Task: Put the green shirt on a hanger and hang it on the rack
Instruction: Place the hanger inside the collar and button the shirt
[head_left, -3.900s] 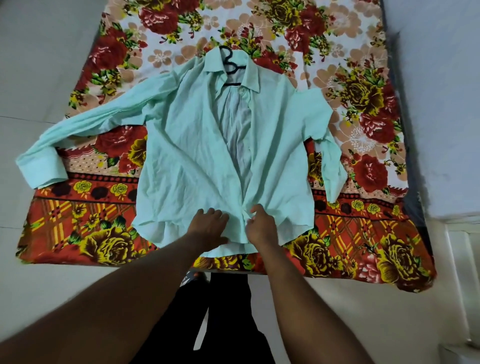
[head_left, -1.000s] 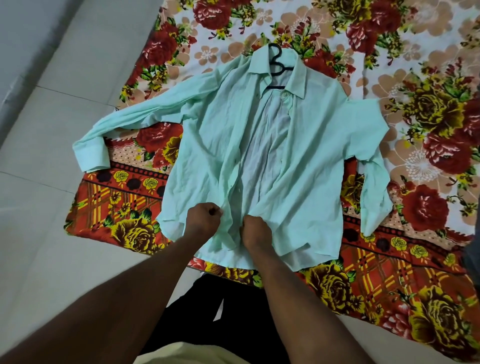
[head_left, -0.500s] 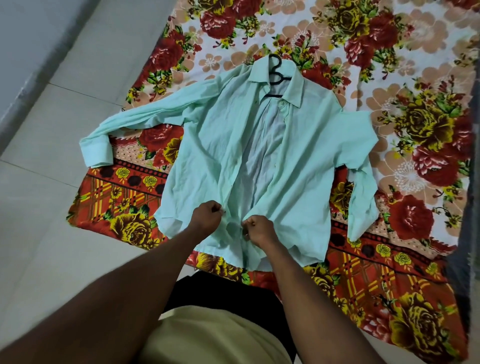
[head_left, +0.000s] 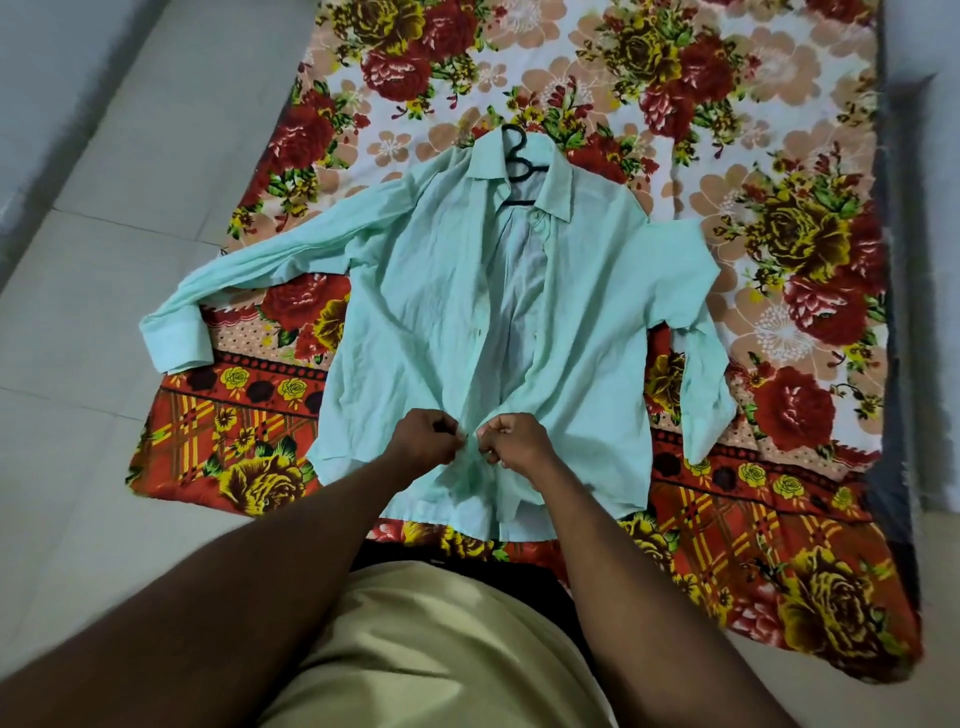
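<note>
Left hand (head_left: 426, 439), right hand (head_left: 511, 441) drawn closer — pinching green shirt (head_left: 415, 312).

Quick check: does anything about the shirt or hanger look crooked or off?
Mostly tidy. The green shirt lies flat on the floral sheet, with the hanger poking out of the collar. Its front gapes open above the left hand and right hand, which pinch its edges. The sleeve on the person's right is bent sharply down.

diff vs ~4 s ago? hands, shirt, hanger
Left hand, flat on the shirt near the hem before, now pinches its front edge; right hand pinches the other edge, both slightly further up the front. Hanger still in the collar, shirt still spread on the sheet.
</note>
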